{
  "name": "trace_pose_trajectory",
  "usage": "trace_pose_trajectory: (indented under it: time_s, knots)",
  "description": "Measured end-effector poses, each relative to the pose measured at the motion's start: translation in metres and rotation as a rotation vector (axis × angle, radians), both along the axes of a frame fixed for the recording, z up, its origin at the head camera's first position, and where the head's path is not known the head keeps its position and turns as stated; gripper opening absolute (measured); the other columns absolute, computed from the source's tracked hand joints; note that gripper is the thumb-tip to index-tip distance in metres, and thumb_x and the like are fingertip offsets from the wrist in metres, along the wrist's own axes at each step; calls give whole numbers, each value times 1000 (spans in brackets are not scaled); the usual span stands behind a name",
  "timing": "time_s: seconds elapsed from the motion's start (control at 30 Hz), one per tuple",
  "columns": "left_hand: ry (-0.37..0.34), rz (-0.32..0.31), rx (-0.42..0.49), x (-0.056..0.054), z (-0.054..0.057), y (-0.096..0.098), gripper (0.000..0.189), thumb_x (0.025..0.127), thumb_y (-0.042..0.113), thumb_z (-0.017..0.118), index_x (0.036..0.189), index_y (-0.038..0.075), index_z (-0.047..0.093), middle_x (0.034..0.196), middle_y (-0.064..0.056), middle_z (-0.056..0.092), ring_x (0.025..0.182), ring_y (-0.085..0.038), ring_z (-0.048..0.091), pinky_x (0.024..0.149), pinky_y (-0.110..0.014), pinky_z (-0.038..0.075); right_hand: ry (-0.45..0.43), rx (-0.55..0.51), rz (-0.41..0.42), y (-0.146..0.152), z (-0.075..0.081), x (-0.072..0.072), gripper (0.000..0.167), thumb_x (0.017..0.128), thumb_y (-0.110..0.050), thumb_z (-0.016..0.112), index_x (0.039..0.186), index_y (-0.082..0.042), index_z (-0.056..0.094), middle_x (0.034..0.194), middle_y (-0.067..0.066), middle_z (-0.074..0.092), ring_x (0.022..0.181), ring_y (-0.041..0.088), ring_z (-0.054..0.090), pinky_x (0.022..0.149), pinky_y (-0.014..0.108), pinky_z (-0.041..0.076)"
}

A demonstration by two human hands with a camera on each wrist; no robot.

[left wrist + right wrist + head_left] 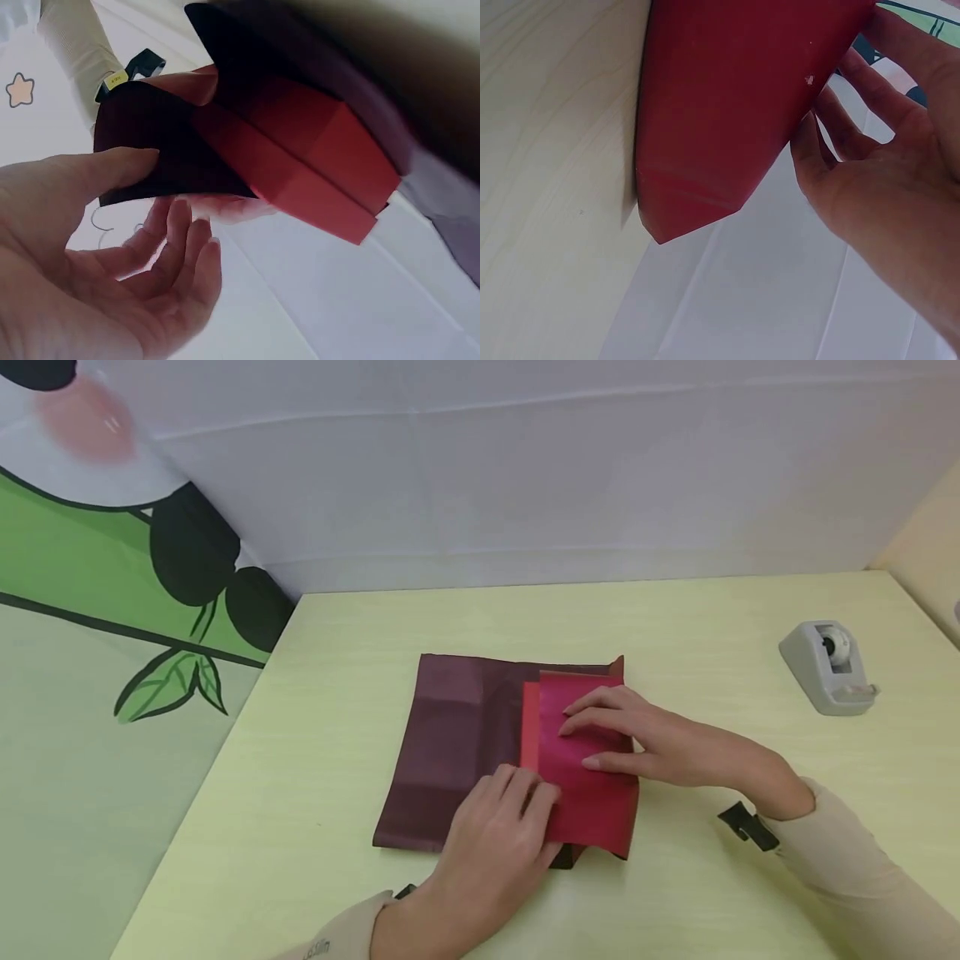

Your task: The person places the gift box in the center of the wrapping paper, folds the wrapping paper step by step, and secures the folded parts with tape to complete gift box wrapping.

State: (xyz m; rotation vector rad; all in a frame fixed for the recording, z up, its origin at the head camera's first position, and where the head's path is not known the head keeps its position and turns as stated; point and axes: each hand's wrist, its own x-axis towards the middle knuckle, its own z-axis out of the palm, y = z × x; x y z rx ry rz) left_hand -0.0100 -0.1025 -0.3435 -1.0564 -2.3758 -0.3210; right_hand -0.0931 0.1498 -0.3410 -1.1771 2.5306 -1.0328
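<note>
A sheet of wrapping paper [450, 735], dark maroon inside and red outside, lies on the table with its right part folded over a red box [530, 722]. The box's bare end [322, 172] shows in the left wrist view between the dark layers. My left hand [498, 839] pinches the folded part's near edge, thumb on the dark side and fingers on the red side. My right hand [637, 735] rests on the red folded part with its fingers spread and loosely bent. In the right wrist view its fingertips lie along the red paper's edge.
A grey tape dispenser [828, 672] stands at the right of the pale wooden table [300, 735]. White cloth [562, 485] hangs behind the table's far edge. A painted panel [112, 585] with green leaves stands at the left.
</note>
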Motion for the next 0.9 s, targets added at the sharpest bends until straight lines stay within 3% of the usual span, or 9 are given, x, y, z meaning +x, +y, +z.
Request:
trace_pose_trajectory:
  time_s: [0.1,0.23,0.4,0.53,0.7,0.8,0.9]
  knots:
    - [-50,66,17,3,-5,-6,27,72,17,88,82,10,64,77,-1,60,71,-16,55,59,-26,46,-7,7,-8,1,1,0,37,98,-22,73,134,-19,66,139,-4,54,126,17,47,98,34,52]
    - [-92,99,8,8,-10,-11,34,76,30,90,69,12,61,63,3,57,60,-13,52,52,-23,40,-16,11,-15,2,1,0,36,98,-24,72,134,-20,66,139,-5,54,127,18,46,98,35,52]
    - [-129,88,-26,10,-17,-10,31,82,36,86,71,14,67,68,3,60,63,-14,56,53,-25,42,-22,6,-12,1,0,-1,36,98,-22,72,133,-19,66,139,-4,54,127,18,46,97,35,53]
    - [-196,7,-78,9,-24,-5,24,88,34,82,94,12,73,87,1,66,81,-16,63,69,-26,53,-24,-2,-8,1,-1,-1,36,98,-22,72,134,-18,66,138,-4,54,126,18,46,97,35,53]
    - [-372,-136,-157,5,-28,2,31,94,28,77,116,10,65,108,-1,64,107,-18,62,94,-30,52,-29,-10,-9,1,-1,0,36,98,-23,72,134,-19,66,139,-4,54,126,18,46,97,34,53]
    - [-436,-196,-215,5,-28,4,31,96,27,75,117,10,61,105,1,62,105,-17,60,95,-29,50,-36,-13,-7,1,-1,0,36,99,-23,72,134,-19,65,139,-4,53,126,17,46,97,34,52]
    - [-471,-250,-252,7,-27,6,26,97,27,73,113,11,59,94,5,59,94,-13,59,88,-24,50,-40,-14,-7,1,0,0,36,99,-23,72,134,-20,65,139,-5,53,127,17,45,98,34,52]
